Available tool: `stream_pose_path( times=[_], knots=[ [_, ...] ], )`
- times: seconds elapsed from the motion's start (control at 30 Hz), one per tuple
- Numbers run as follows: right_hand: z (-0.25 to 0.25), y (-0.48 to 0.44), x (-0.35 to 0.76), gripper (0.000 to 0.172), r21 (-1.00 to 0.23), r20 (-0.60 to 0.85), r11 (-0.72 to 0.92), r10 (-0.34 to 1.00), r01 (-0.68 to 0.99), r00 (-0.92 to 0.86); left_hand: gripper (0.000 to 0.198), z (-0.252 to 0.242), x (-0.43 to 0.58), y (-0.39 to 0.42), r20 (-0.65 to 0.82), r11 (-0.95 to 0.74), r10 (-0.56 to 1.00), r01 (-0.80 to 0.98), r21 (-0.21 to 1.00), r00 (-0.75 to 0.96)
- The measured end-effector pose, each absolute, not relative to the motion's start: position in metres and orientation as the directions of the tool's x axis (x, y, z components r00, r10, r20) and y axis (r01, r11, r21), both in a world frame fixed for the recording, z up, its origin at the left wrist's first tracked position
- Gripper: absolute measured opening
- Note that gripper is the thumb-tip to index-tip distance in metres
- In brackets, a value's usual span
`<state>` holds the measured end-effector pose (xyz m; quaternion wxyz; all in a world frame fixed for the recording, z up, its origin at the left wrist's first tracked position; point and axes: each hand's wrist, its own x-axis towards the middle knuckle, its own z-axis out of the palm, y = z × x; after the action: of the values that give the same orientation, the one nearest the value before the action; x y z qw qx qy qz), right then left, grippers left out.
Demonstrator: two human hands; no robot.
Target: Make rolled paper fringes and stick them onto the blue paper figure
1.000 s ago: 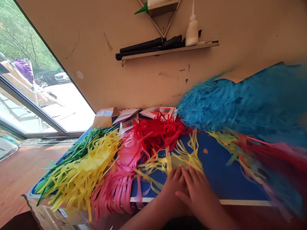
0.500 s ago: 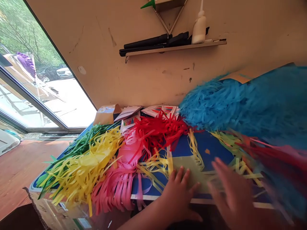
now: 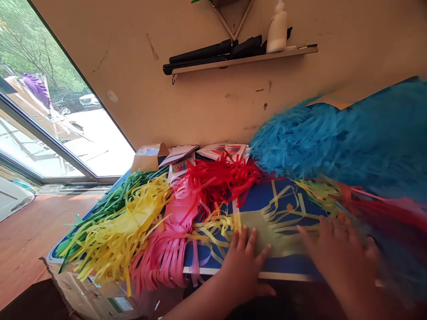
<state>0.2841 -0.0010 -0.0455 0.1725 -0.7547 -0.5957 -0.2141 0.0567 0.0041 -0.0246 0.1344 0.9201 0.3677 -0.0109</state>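
Observation:
A pale yellow-green sheet of fringed tissue paper (image 3: 283, 235) lies flat on the blue table (image 3: 293, 264). On its left part rests my left hand (image 3: 242, 262), fingers spread and holding nothing. My right hand (image 3: 343, 253) is over the sheet's right end, somewhat blurred, with its fingers apart. Thin cut strips spread across the table from the sheet's upper edge. Left of my left hand are pink fringe (image 3: 163, 255), yellow fringe (image 3: 123, 226) and green fringe (image 3: 113, 200). Red fringe (image 3: 220, 180) lies behind.
A big blue fringed bundle (image 3: 333, 142) fills the right back, with red strips (image 3: 383, 206) before it. Printed papers (image 3: 178, 155) lie along the wall. A shelf (image 3: 247, 60) holds a white bottle (image 3: 277, 31). A cardboard box (image 3: 93, 295) stands at the lower left.
My right hand has moved to the right, away from my left hand. The light strips beside it now lie spread out toward the right. My left hand stays almost in place.

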Motion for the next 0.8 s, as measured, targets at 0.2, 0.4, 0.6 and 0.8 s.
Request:
stream_pose_path(
  times=[0.2, 0.4, 0.6, 0.8],
  knots=[
    [-0.053, -0.008, 0.251, 0.057, 0.047, 0.378, 0.570, 0.750, 0.820, -0.543, 0.087, -0.032, 0.049, 0.011, -0.029, -0.716, 0.680, 0.672, 0.191, 0.733],
    [-0.071, -0.022, 0.263, 0.064, 0.033, 0.435, 0.597, 0.713, 0.802, -0.549, 0.078, -0.026, 0.029, 0.012, -0.030, -0.774, 0.621, 0.619, 0.135, 0.783],
    [-0.063, -0.038, 0.272, 0.024, 0.051, 0.525, 0.661, 0.620, 0.749, -0.583, 0.049, -0.022, 0.028, -0.003, 0.022, -0.818, 0.574, 0.573, 0.054, 0.818],
    [-0.053, -0.030, 0.264, 0.026, 0.089, 0.431, 0.739, 0.576, 0.668, -0.695, 0.020, -0.028, 0.037, -0.013, 0.122, -0.822, 0.570, 0.565, 0.073, 0.813]
  ],
)
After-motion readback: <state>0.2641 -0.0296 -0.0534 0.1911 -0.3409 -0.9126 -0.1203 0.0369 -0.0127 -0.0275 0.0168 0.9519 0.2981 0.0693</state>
